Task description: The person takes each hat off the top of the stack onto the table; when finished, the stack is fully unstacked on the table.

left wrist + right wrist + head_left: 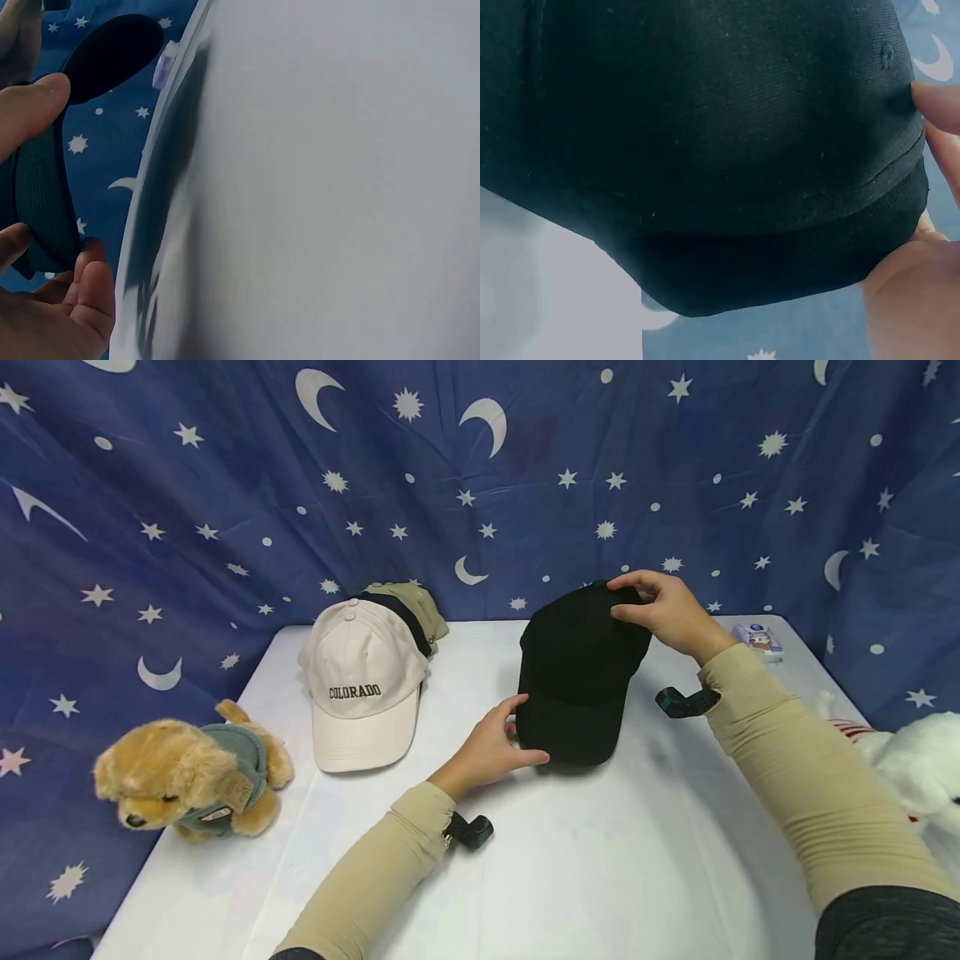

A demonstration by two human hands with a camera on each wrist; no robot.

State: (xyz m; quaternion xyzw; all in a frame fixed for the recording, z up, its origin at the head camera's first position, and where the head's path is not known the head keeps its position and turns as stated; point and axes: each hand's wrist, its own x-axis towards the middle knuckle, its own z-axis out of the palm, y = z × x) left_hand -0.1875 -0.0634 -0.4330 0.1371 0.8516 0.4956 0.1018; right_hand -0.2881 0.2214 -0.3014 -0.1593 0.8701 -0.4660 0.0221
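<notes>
Gripping a black cap [579,685] from two sides, right of centre over a white table [570,885]. Catching the left edge of the brim [573,731] with the left hand [487,750], with thumb and fingers bent round it, part way open. Pinching the upper right of the crown [588,639] with the right hand [671,612], with thumb and fingertips closed in on the fabric. Tilted brim-down and apart from the table in the left wrist view.

Bounded at left by the slanting table edge, behind by a blue curtain [420,510] near the crown, and at right by a tan sleeve [810,768]. Leaving a strip of table between the caps and a broad stretch in front.

Counted from left: one tan plush dog [198,781] at the left edge; one cream cap [365,672] lettered COLORADO; one khaki cap [420,606] behind it, with a dark band [405,617] between, too hidden to identify; one black cap; one small box [759,642] near the rear right corner; one white plush toy [918,768], cut off at right.
</notes>
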